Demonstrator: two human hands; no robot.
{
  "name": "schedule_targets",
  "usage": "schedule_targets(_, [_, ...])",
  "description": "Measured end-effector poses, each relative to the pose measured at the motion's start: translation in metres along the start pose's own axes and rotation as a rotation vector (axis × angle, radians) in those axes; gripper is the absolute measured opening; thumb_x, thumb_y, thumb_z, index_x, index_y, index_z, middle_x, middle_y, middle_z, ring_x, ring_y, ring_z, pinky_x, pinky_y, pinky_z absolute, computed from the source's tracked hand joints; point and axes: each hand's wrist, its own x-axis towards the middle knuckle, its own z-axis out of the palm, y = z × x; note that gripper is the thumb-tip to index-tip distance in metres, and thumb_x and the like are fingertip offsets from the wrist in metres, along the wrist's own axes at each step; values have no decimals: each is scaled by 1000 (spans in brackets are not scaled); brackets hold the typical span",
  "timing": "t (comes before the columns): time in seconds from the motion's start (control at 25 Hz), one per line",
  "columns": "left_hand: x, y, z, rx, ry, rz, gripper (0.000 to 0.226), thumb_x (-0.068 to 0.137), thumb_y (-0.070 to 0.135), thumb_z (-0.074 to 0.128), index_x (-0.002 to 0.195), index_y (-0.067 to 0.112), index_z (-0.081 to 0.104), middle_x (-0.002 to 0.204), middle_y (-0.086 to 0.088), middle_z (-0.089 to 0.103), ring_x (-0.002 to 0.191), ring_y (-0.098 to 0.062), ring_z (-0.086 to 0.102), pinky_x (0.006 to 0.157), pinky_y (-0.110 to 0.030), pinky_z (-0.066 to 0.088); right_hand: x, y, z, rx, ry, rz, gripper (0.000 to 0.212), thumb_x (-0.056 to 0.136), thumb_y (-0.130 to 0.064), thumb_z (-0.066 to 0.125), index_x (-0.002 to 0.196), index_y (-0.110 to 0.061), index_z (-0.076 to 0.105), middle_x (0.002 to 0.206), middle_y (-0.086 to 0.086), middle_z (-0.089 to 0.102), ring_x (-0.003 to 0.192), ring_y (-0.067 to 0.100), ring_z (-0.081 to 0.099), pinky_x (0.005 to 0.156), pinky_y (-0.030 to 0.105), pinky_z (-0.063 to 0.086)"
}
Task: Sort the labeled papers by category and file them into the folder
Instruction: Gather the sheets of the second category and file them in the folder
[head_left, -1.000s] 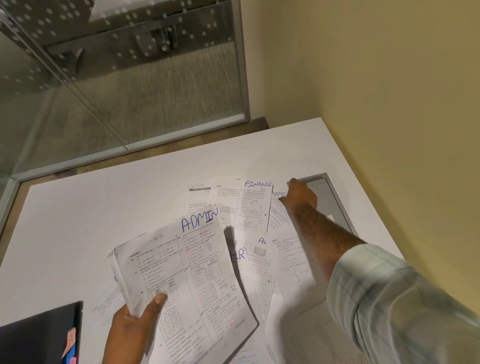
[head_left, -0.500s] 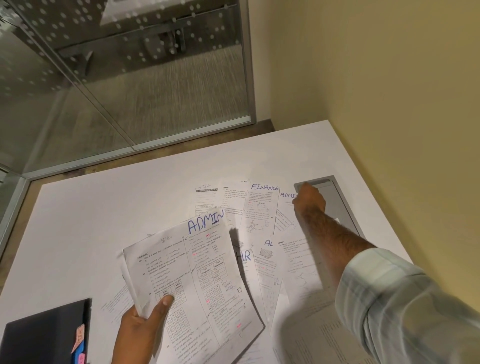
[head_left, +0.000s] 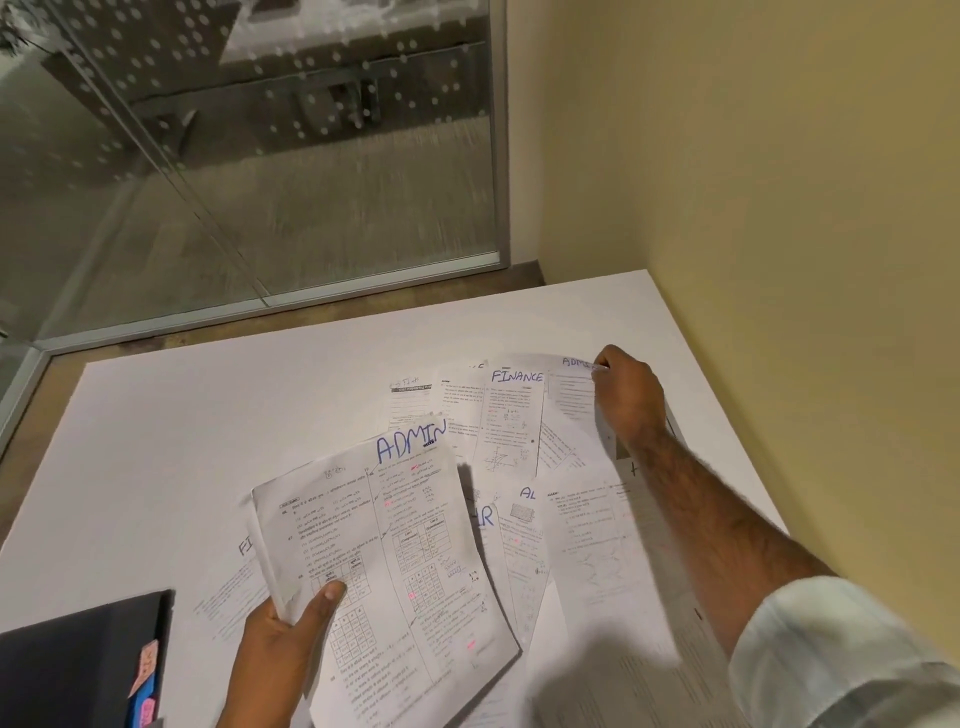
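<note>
My left hand (head_left: 283, 642) grips a small stack of printed sheets headed ADMIN (head_left: 395, 545), held just above the white table (head_left: 208, 441). My right hand (head_left: 626, 397) reaches to the far side of the spread and pinches the top corner of another sheet marked ADMIN (head_left: 571, 395), lifting its edge. A FINANCE sheet (head_left: 511, 415) lies just left of it. Several more labeled papers lie fanned out under my right forearm, one showing "HR" (head_left: 485, 517). The dark folder (head_left: 78, 670) with coloured tabs lies at the near left corner.
A yellow wall (head_left: 779, 208) runs along the table's right edge. A glass partition (head_left: 260, 156) stands beyond the far edge. Another sheet marked "FI" (head_left: 234, 577) lies left of the held stack.
My right hand has closed on the far ADMIN sheet's corner and raised it, now covering the grey panel in the table. The left hand keeps its stack steady.
</note>
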Motion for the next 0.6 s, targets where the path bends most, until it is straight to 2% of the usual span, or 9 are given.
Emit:
schedule_targets(0.08, [-1,-2,0,-14,-11,5,28,88,24,75,114,17,67,98,6,74,94,-19,69,76,-31,51,0,-5,-27,12,121,5,17,101,-13,47,94,-9,61,92,8,71,73,24,61,51,24,34])
schedule_targets(0.2, [-6,0,-3,-26,-24,21,28,87,26,76,113,18,71,99,2,78,96,-24,73,89,-44,56,-1,-18,-73,177,300,5,16,97,-11,51,98,-8,67,97,12,73,82,32,64,66,33,45])
schedule_targets(0.32, [-15,10,-4,-43,-74,37,17,90,21,73,107,24,72,95,8,80,87,-15,77,82,-37,58,-13,-39,-129,315,445,-113,19,93,-12,52,99,-8,69,92,3,72,84,28,65,75,36,48])
schedule_targets(0.4, [-18,17,-7,-68,-100,43,19,91,16,73,109,22,72,97,7,80,87,-13,77,79,-34,58,-31,-57,-168,464,509,-188,16,91,-15,55,95,-14,71,82,-14,65,76,11,61,74,29,49])
schedule_targets(0.44, [-17,18,-8,-79,-105,41,22,90,13,74,111,21,72,97,6,80,86,-13,77,76,-30,59,-41,-67,-187,542,517,-216,15,90,-16,57,91,-22,70,79,-16,63,73,4,59,71,26,49])
schedule_targets(0.52, [-16,21,-9,-83,-113,37,27,88,12,76,113,20,70,96,5,80,84,-11,77,65,-21,58,-62,-81,-217,669,487,-238,19,89,-18,61,85,-36,65,81,-15,65,71,7,59,64,27,50])
schedule_targets(0.6, [-16,23,-11,-83,-126,34,30,87,13,78,114,22,69,96,4,80,81,-10,77,58,-17,57,-80,-90,-234,753,434,-225,18,88,-19,64,84,-37,65,84,-10,67,72,15,59,57,29,48])
